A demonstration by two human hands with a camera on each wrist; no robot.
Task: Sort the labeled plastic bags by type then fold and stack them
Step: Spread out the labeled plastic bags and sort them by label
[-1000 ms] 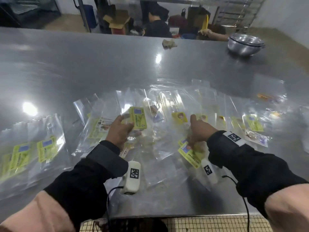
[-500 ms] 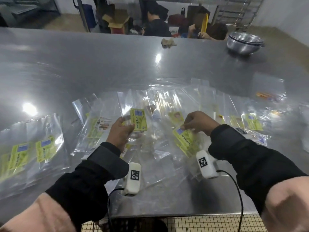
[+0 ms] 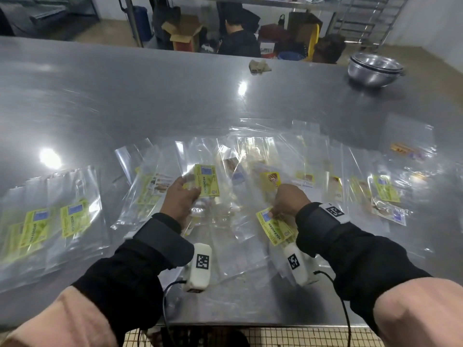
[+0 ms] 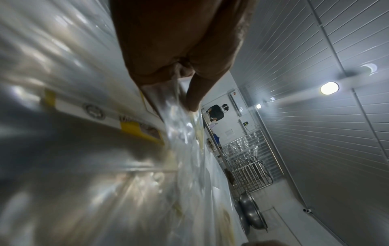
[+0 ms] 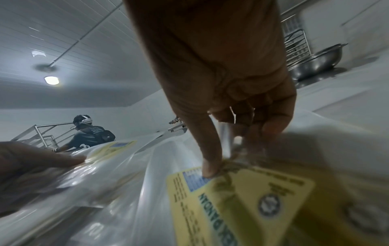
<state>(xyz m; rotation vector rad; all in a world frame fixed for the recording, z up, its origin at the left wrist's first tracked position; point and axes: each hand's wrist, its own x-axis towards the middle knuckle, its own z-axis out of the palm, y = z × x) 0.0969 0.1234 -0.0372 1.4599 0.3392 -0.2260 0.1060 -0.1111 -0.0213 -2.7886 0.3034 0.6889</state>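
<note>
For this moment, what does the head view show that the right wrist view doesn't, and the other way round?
Only the head view shows the sorted pile of green-labelled bags at the table's left, the crumpled cloth and the left hand holding a KEK PANDAN bag by its label.

Only the right wrist view shows the ceiling lamp and the right thumb tip pressing on the label's blue patch.

Both show the right hand pinching another green-labelled bag, the steel bowls and loose clear bags on the steel table.
</note>
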